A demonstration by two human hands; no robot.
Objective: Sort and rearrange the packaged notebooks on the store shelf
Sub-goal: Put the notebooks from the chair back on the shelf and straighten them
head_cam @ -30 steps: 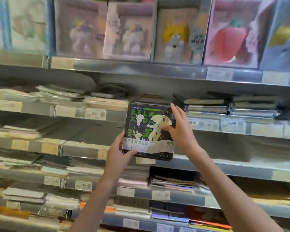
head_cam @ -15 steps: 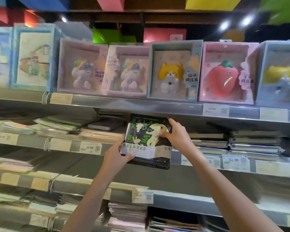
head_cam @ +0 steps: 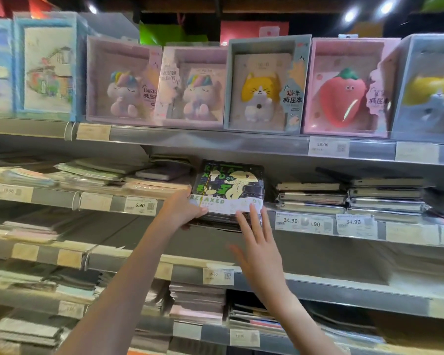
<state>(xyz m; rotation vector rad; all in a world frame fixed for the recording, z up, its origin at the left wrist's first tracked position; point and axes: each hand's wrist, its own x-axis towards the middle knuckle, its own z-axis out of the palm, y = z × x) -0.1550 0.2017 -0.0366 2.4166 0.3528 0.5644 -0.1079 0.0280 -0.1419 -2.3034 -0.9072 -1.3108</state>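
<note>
Black "RELAXED" notebook (head_cam: 227,190) sits tilted on the second shelf (head_cam: 356,228), front edge overhanging the rail, between the pastel stacks and the dark notebook stack (head_cam: 310,194). Left hand (head_cam: 183,210) grips its lower-left corner. Right hand (head_cam: 258,248) is spread flat, fingertips at the front edge. Push straight back with the flat palm and square it to the neighbours; don't clip price tag (head_cam: 291,221).

Grey store shelf (head_cam: 241,144) under boxed notebooks (head_cam: 264,83), flat stacks (head_cam: 310,196) below.

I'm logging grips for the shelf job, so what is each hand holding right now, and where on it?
The left hand grips the black notebook at its lower left corner. The right hand is open, holding nothing.
</note>
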